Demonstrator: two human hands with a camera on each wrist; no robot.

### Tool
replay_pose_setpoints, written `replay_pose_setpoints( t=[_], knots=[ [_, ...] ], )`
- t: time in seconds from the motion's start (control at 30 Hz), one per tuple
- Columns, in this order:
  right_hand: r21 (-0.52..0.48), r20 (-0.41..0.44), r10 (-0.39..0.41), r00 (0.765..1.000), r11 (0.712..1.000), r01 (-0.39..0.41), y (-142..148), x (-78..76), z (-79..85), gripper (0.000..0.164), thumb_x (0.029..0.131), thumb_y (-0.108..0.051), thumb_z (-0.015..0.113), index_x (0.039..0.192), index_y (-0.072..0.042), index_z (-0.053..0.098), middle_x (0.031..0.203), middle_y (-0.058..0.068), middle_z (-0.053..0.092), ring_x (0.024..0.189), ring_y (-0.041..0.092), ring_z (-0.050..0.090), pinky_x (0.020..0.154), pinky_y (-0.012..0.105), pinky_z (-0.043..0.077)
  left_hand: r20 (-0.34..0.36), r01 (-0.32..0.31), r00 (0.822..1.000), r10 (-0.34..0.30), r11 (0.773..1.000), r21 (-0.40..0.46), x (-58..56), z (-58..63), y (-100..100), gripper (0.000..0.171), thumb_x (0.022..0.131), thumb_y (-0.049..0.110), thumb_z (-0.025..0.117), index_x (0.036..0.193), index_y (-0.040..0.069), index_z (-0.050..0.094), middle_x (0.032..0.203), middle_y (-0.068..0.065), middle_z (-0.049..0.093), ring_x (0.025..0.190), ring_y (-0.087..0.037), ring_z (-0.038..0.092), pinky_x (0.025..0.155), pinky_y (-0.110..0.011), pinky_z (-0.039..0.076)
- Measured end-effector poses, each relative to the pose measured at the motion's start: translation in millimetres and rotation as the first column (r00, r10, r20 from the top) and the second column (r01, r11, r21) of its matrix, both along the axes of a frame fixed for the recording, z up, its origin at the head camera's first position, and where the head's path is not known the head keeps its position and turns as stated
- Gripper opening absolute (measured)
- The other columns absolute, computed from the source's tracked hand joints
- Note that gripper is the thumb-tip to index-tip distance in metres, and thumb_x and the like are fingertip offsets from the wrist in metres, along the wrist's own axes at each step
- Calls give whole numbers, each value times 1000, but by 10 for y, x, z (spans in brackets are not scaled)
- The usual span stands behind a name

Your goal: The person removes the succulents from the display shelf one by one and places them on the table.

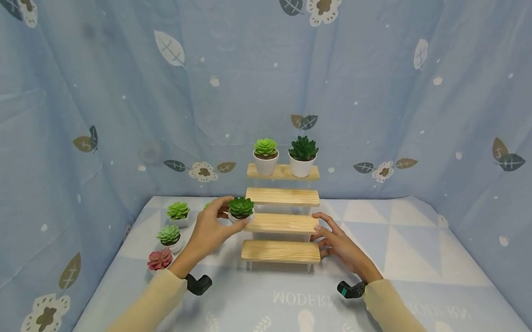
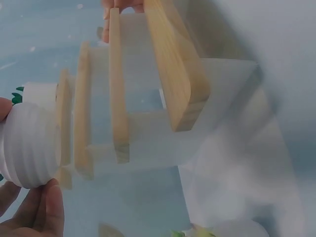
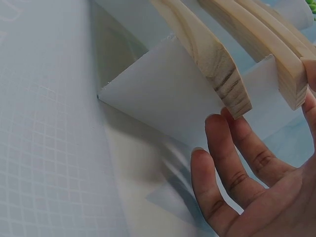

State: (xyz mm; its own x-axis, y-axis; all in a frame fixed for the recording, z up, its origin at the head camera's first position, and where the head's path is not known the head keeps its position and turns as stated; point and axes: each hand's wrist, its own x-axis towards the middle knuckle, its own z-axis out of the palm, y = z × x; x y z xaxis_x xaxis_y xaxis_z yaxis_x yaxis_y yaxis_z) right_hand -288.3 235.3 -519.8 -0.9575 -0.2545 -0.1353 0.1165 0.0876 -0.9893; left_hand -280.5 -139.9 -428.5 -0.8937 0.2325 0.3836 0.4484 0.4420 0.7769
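Standing left of centre on the blue-and-white patterned worktop is a pinkish-red artificial succulent; mid-frame, the left hand has its grip pinching a dark-green artificial succulent in a round white pot, beside a four-tier pale-wood plank stand; right of centre, the right hand grasps the stand's right end with bent fingers.

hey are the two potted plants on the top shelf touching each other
Apart. The head view shows a clear gap between the light green potted plant and the dark green potted plant, with bare top shelf between them.
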Motion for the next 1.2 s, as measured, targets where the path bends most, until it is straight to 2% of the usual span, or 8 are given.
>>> replay_pose_setpoints(
  t=[0.13, 0.27, 0.53, 0.87, 1.2],
  knots=[
    [-1, -7, -1, 1000, 1000, 1, 0, 4, -11, 61, 104, -50, 59, 157, -34, 35, 118, 21, 63, 91, 28, 67, 73, 44, 58, -9, -8, 1000, 8, 1000, -7, 21, 8, -58, 66, 87, 37, 85, 140, 9, 58, 122, -7, 65, 105, -28, 65, 90, -43, 53],
    [-2, -6, 1, 1000, 1000, -1, 5, 3, -6, 61, 104, -51, 58, 157, -35, 35, 119, 21, 62, 91, 29, 67, 73, 45, 58, 13, -24, 1000, 25, 999, -23, 64, 18, -115, 66, 87, 38, 85, 140, 9, 58, 121, -8, 65, 105, -34, 65, 88, -46, 54],
    [-7, -6, -19, 1000, 1000, 19, -27, -1, 18, 54, 102, -50, 61, 152, -39, 41, 116, 20, 63, 90, 28, 66, 73, 43, 57, 44, -61, 997, 63, 996, -58, 156, -9, -224, 71, 86, 40, 85, 143, 8, 56, 127, -13, 64, 104, -32, 64, 89, -51, 54],
    [-13, 5, -33, 999, 999, 33, -31, 10, 9, 50, 102, -48, 62, 148, -40, 44, 116, 19, 64, 89, 28, 67, 71, 44, 58, 91, -126, 986, 136, 986, -109, 262, -74, -364, 78, 85, 52, 82, 145, 10, 56, 125, -13, 64, 99, -28, 64, 83, -45, 55],
    [-16, 6, -12, 1000, 1000, 12, -21, 3, -1, 55, 103, -50, 60, 153, -39, 39, 119, 21, 62, 92, 29, 68, 73, 44, 58, 123, -121, 983, 133, 987, -103, 334, -145, -531, 79, 85, 53, 82, 146, 9, 55, 120, -10, 65, 94, -24, 63, 76, -40, 54]
  ],
)
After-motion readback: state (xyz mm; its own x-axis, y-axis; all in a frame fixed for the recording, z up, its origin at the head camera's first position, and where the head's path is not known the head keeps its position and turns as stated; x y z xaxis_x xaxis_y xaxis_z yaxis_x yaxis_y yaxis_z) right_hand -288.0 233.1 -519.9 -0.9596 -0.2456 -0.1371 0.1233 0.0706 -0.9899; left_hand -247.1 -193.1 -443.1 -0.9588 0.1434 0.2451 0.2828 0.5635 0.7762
